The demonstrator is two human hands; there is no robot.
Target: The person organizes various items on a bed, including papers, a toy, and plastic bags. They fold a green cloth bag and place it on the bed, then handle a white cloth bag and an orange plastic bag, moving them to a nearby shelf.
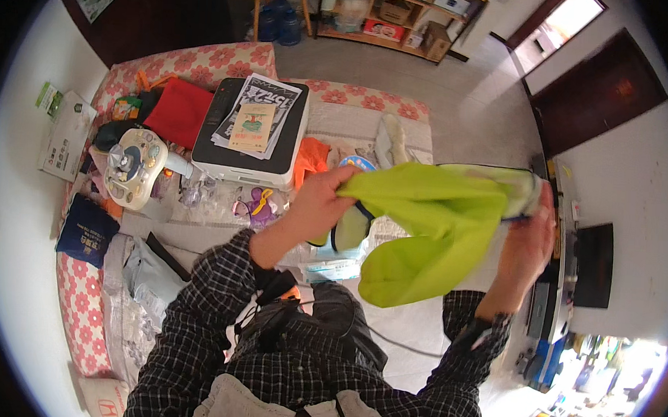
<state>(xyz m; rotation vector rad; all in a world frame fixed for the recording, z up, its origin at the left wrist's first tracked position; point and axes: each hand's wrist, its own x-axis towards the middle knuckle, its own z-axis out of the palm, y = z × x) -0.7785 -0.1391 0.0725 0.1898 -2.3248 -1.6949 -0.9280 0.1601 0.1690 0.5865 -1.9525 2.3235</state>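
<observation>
Stretched between my hands is a lime-green fabric item [446,220], its lower part hanging in a loose fold. Pale, see-through-looking panels with dark edging show at both its ends; what kind of article it is I cannot tell. My left hand [322,199] pinches the fabric at its left end, where a dark-edged panel [353,227] dangles just beneath. At the opposite end my right hand [528,238], slightly blurred, holds the edge beside a pale panel [519,187]. Below and behind the fabric, a pale blue and white packet [331,269] lies near my knees.
A sofa with a flowered cover [85,314] carries a printer [251,173] topped with papers, a toy activity table [135,167], a red cloth [180,110], a purple toy [257,207] and a navy bag [88,231]. Behind stands a wooden shelf [371,38]. A cable [400,345] crosses my lap.
</observation>
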